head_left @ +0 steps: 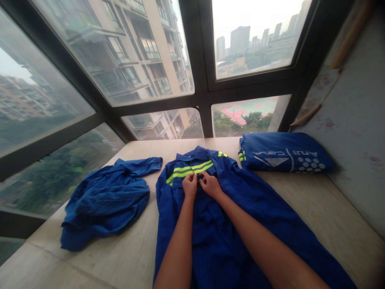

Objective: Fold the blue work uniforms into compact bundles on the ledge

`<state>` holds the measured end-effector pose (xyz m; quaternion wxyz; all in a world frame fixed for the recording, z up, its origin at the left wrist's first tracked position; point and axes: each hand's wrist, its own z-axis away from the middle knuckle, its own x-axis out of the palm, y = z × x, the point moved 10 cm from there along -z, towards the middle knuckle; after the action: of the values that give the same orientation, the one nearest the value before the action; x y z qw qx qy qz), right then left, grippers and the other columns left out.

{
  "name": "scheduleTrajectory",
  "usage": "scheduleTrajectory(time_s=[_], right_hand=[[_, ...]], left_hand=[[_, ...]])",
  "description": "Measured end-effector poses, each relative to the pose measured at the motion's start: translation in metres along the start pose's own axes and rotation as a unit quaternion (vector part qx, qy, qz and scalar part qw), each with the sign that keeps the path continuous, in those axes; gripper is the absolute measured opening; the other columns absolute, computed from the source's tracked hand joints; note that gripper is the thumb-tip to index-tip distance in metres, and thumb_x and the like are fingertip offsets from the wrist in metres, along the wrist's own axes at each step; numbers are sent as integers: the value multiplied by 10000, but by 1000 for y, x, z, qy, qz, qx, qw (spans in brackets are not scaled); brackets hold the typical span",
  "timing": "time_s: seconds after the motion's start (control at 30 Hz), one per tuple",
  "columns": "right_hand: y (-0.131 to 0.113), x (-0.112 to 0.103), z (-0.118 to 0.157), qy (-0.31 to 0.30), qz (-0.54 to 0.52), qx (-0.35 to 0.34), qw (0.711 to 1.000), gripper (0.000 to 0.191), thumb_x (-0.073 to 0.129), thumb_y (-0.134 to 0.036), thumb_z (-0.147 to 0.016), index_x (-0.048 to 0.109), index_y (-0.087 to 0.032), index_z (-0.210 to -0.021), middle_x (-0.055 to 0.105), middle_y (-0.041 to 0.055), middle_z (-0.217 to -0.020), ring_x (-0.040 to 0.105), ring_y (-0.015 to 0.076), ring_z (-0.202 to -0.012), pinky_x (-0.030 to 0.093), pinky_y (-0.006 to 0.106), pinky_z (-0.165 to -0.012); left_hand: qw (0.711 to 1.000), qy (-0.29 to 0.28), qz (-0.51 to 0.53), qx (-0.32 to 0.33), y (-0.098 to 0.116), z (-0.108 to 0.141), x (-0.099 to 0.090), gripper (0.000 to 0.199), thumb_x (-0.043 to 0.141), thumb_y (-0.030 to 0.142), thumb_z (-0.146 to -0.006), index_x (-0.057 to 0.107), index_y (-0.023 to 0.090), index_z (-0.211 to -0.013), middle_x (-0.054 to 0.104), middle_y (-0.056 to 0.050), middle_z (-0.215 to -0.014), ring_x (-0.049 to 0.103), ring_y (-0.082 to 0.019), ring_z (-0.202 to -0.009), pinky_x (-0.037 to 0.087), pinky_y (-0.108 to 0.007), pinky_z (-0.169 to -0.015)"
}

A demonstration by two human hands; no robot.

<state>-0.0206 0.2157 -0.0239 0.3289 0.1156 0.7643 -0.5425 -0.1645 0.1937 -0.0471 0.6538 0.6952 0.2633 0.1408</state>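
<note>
From my distant seat I have both bare hands in view, working close together over a blue jacket that lies front up on a pale stone window ledge, collar toward the glass. Left hand: fingers pressed together, pinching the cloth of the front opening, just below the yellow-green reflective stripe. Right hand: just beside it, fingers curled in toward the same opening, thumb and forefinger near each other; cannot tell from here whether they grip the edge or a fastening, the detail being too small. The jacket sits directly under the fingers, its collar just beyond the fingertips, its body running back beneath both forearms, and one long sleeve stretching out past the right forearm. To the left I note a second blue garment, loosely crumpled, apart from the jacket, one sleeve pointing toward it. Right and farther off, a folded blue bundle with white lettering and a logo rests near the patterned wall, beside the jacket's shoulder. Dark window frames rise behind; tower blocks and trees show outside.
</note>
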Motion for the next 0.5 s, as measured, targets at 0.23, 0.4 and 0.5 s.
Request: scheduleTrajectory(time_s=[0.23,0.4,0.5], right_hand=[[-3,0,-5,-22,77,23,997,231,513,-297,-961,607,-206,-1151,741,38,-865,699,173,-799,447,225,-709],[-13,-5,-18,-66,130,2,989,212,490,-301,-969,665,-201,-1038,739,118,-979,692,238,-935,463,293,-794],[-20,-9,-25,-89,139,-16,986,193,527,-283,-940,689,-190,-987,736,141,-1008,678,265,-990,462,332,-846]], left_hand=[[1000,-3,-20,9,2,2,0,253,678,399,-756,672,156,-823,739,-82,-804,711,-218,-764,579,-319,-690],[999,-19,-27,12,5,5,4,240,637,403,-802,665,165,-813,730,-69,-762,699,-205,-702,572,-308,-645],[999,-16,-27,17,7,7,4,244,631,413,-809,660,171,-826,727,-70,-781,696,-207,-727,569,-308,-655]])
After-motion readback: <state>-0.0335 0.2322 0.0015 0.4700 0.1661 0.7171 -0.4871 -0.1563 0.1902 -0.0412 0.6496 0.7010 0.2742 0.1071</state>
